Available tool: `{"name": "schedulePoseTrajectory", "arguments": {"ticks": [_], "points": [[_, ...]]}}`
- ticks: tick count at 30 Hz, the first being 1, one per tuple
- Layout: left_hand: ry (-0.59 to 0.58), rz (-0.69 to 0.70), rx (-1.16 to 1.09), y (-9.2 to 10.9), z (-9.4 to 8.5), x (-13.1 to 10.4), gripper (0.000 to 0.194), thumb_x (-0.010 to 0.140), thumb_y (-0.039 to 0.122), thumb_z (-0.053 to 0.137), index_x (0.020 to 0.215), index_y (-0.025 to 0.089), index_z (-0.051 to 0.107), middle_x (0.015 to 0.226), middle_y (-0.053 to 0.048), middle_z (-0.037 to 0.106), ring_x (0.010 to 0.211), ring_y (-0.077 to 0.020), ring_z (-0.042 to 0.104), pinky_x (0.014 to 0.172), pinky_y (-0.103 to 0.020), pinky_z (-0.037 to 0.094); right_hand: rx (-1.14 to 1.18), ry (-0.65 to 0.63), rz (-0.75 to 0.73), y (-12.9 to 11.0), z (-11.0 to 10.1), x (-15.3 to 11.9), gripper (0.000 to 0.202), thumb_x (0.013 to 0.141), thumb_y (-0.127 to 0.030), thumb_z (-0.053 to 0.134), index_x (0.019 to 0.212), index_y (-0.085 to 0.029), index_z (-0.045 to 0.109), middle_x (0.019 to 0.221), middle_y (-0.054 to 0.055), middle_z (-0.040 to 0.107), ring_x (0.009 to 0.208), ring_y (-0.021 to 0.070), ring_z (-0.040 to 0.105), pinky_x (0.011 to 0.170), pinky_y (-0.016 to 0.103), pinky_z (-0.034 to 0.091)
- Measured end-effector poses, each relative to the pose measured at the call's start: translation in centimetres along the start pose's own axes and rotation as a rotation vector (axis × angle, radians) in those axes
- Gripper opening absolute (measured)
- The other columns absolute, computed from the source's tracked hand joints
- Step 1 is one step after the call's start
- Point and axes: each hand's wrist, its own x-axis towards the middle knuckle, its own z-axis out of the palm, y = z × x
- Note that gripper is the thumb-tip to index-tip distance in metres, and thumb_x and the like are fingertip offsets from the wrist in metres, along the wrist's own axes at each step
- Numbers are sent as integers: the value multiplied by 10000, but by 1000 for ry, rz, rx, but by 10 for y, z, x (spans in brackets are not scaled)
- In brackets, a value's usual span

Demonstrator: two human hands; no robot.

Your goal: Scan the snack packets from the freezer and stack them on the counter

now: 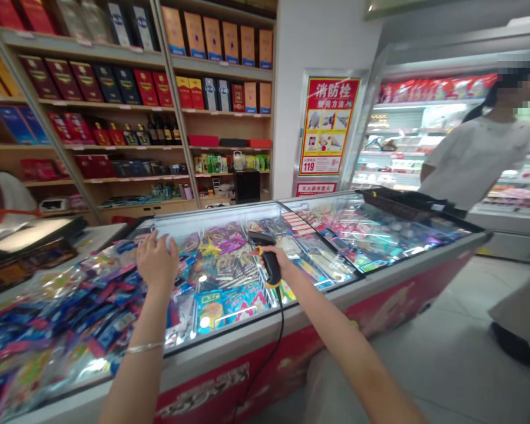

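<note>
My right hand is wrapped round the handle of a black and yellow barcode scanner, held above the freezer's glass top. A dark cable hangs from the scanner down the freezer's front. My left hand is raised with its fingers apart and slightly curled, nothing seen in it. It is nearest to a pile of colourful plastic packets lying on the left part of the freezer. Under the glass, many packaged goods show between my hands.
The long chest freezer runs across in front of me. A dark basket stands on its far right end. To the right is a person in a white top, by a lit fridge. Shelves of boxed bottles line the back wall.
</note>
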Motion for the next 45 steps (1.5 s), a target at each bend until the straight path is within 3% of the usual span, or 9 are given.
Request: {"name": "schedulePoseTrajectory", "arguments": {"ticks": [13, 20, 26, 32, 36, 39, 42, 45], "points": [[-432, 303, -235, 221, 148, -54, 366, 923, 319, 379, 1107, 140, 641, 1275, -153, 597, 1180, -284, 543, 1023, -432, 404, 51, 402, -261, -112, -178, -89, 119, 721, -207, 612, 820, -145, 634, 773, 61, 707, 407, 71, 504, 364, 171, 453], [-655, 283, -435, 307, 215, -72, 340, 921, 287, 427, 1190, 156, 587, 1267, -137, 600, 1171, -244, 559, 1011, -369, 419, 91, 553, -308, -149, -254, -118, 91, 751, -192, 589, 821, -141, 617, 762, 60, 706, 403, 77, 531, 353, 170, 467], [-775, 229, -563, 355, 277, -90, 383, 913, 293, 450, 1266, 164, 522, 1268, -134, 597, 1186, -240, 549, 997, -357, 418, 127, 653, -334, -158, -304, -120, 75, 769, -177, 567, 808, -131, 611, 651, 43, 677, 372, 82, 526, 341, 169, 467], [-895, 222, -661, 397, 321, -105, 488, 916, 375, 445, 1345, 144, 440, 1335, -156, 549, 1211, -252, 535, 997, -350, 408, 107, 677, -319, -152, -315, -114, 62, 757, -191, 594, 775, -134, 609, 633, 43, 669, 361, 81, 526, 327, 160, 450], [-990, 232, -585, 413, 336, -112, 689, 850, 469, 550, 1399, 93, 369, 1322, -213, 547, 1267, -299, 487, 1008, -360, 385, 86, 687, -306, -150, -314, -112, 41, 756, -188, 589, 767, -149, 593, 661, 47, 686, 359, 77, 514, 334, 163, 456], [-1028, 227, -522, 414, 343, -114, 782, 782, 497, 631, 1401, 100, 364, 1239, -207, 609, 1223, -319, 524, 976, -370, 400, 64, 693, -302, -150, -315, -112, 52, 753, -199, 601, 775, -153, 589, 671, 46, 690, 362, 75, 513, 339, 163, 457], [-1006, 220, -609, 409, 347, -114, 747, 742, 490, 674, 1355, 142, 429, 1239, -170, 619, 1187, -299, 550, 948, -356, 419, 22, 702, -308, -150, -317, -111, 83, 739, -215, 630, 789, -162, 592, 672, 46, 692, 366, 89, 519, 334, 183, 459], [-987, 171, -739, 403, 347, -114, 608, 699, 476, 716, 1190, 149, 573, 1187, -146, 645, 1108, -283, 593, 907, -352, 446, -27, 681, -298, -149, -318, -111, 78, 743, -230, 622, 782, -167, 596, 658, 48, 688, 365, 97, 519, 326, 194, 455]]}}
